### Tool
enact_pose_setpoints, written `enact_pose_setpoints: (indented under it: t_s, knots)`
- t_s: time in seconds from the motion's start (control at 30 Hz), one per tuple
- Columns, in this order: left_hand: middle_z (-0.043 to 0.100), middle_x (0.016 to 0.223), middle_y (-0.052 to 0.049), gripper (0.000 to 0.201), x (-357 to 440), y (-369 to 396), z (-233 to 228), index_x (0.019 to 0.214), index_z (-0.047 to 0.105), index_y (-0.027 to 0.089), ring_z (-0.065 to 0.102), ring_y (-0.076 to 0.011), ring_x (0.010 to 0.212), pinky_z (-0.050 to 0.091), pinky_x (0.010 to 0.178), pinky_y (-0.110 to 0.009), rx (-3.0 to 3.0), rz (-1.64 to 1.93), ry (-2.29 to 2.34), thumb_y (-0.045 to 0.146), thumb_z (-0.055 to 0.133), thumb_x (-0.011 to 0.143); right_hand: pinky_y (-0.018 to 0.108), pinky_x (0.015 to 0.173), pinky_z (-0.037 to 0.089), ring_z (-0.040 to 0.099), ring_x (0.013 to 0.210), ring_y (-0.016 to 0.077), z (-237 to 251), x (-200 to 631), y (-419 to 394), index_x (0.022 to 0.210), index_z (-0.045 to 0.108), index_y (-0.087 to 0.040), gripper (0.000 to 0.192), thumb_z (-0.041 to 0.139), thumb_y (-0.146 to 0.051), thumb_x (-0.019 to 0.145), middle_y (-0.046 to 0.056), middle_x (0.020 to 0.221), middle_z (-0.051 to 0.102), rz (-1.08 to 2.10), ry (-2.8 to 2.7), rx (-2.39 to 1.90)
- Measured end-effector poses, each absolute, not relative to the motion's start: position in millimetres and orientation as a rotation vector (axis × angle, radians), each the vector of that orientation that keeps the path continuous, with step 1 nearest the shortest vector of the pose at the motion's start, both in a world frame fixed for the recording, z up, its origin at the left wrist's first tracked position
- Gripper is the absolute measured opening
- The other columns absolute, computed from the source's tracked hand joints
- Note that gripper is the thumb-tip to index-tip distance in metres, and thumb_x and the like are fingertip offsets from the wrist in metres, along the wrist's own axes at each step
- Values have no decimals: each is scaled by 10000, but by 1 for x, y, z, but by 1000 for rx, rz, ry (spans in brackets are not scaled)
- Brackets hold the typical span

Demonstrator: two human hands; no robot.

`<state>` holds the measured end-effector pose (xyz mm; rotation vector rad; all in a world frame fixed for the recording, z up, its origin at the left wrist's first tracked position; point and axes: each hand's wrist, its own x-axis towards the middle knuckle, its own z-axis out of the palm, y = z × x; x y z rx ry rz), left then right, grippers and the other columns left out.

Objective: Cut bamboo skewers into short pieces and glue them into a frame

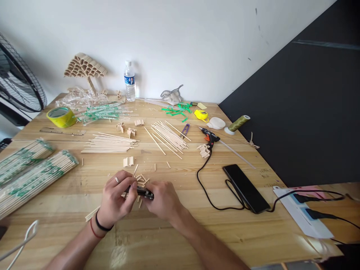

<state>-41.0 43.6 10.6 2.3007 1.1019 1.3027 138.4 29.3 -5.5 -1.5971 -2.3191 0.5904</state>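
My left hand (116,198) and my right hand (163,200) meet over the wooden table (70,202), both gripping a small dark cutter tool (143,192). Short cut pieces of bamboo stick (142,180) lie scattered right behind the hands. A longer stick piece (92,213) lies under my left hand. My left wrist wears a black and a red band, and there is a ring on one finger.
Loose skewer piles (109,143) (168,135) lie mid-table, packed skewer bundles (33,176) at left. Yellow tape roll (61,116), ruler (62,131), water bottle (129,81), glue gun (209,137) with cable, black phone (246,188), thread spool (238,123) and power strip (302,210) at right. A fan (17,82) stands far left.
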Motion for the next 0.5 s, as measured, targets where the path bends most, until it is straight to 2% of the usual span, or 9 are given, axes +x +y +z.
enact_pose_setpoints:
  t_s: [0.23, 0.37, 0.5]
  knots:
    - [705, 1049, -85, 209, -57, 53, 10, 1088, 688, 189, 670, -220, 1008, 533, 866, -334, 2078, 1248, 1066, 210, 487, 1035, 287, 635, 361, 730, 747, 221, -7, 151, 37, 820, 759, -213, 112, 729, -318, 847, 67, 830, 803, 564, -2196, -1667]
    - [693, 947, -51, 176, -69, 64, 8, 971, 687, 198, 651, -197, 917, 509, 804, -312, 1871, 1376, 1288, 242, 531, 1040, 273, 623, 342, 681, 689, 193, -8, 156, 39, 742, 709, -200, 96, 740, -255, 815, 51, 761, 773, 577, -2078, -1656]
    - [670, 884, -38, 145, -60, 64, 6, 994, 680, 192, 645, -169, 807, 518, 719, -277, 1942, 1232, 1211, 192, 538, 1022, 252, 578, 342, 582, 593, 144, -5, 159, 39, 744, 673, -192, 190, 650, -295, 902, 7, 665, 692, 696, -1907, -1541]
